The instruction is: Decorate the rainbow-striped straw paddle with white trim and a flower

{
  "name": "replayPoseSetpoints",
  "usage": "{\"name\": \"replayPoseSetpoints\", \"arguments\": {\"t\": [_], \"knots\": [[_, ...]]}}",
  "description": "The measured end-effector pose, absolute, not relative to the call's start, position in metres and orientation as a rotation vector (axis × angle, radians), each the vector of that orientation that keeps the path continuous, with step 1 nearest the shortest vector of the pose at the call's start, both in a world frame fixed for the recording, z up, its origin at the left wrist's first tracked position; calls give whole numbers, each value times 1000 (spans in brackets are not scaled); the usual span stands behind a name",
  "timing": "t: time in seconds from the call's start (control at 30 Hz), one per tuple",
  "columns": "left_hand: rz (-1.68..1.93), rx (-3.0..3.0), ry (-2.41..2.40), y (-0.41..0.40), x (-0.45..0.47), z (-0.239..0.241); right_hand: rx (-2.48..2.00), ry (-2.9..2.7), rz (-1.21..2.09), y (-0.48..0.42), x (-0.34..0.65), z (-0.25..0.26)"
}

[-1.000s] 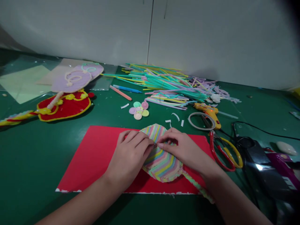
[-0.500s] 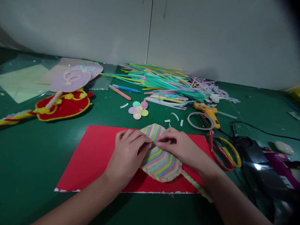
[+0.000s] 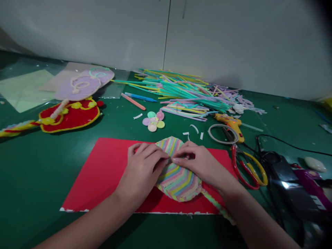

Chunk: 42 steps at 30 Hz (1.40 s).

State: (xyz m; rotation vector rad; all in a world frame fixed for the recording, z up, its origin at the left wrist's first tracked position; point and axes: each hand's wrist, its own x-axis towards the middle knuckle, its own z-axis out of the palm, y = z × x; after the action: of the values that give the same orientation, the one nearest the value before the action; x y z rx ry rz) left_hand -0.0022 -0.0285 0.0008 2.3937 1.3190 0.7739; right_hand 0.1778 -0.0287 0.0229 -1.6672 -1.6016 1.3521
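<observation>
A round fan (image 3: 178, 183) striped in pastel pink, yellow, green and purple lies on a red board (image 3: 103, 173). Its twisted handle (image 3: 216, 204) points to the lower right. My left hand (image 3: 145, 166) rests over the fan's left side, thumb and forefinger pinched at its middle. From the other side my right hand (image 3: 198, 159) meets it, also in a pinch, with the fingertips nearly touching. Whatever sits between the fingertips is too small and covered to make out.
Behind the board lie a pastel flower of discs (image 3: 153, 121), paper scraps (image 3: 194, 129), markers (image 3: 140, 97) and a heap of pipe cleaners (image 3: 181, 90). Red-and-yellow-handled pliers (image 3: 245, 169), a tape ring (image 3: 223, 134) and a glue gun (image 3: 233, 126) lie right. A red fan (image 3: 75, 117) lies left.
Both hands keep their pinch at the fan's middle with hardly any movement. The view has shifted very slightly.
</observation>
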Motion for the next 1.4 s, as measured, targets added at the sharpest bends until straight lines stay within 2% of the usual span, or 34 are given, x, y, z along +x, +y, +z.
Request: {"name": "replayPoseSetpoints", "arguments": {"t": [1.4], "knots": [[718, 2353, 1358, -29, -1, 1, -1665, -1635, 1346, -28, 178, 25]]}}
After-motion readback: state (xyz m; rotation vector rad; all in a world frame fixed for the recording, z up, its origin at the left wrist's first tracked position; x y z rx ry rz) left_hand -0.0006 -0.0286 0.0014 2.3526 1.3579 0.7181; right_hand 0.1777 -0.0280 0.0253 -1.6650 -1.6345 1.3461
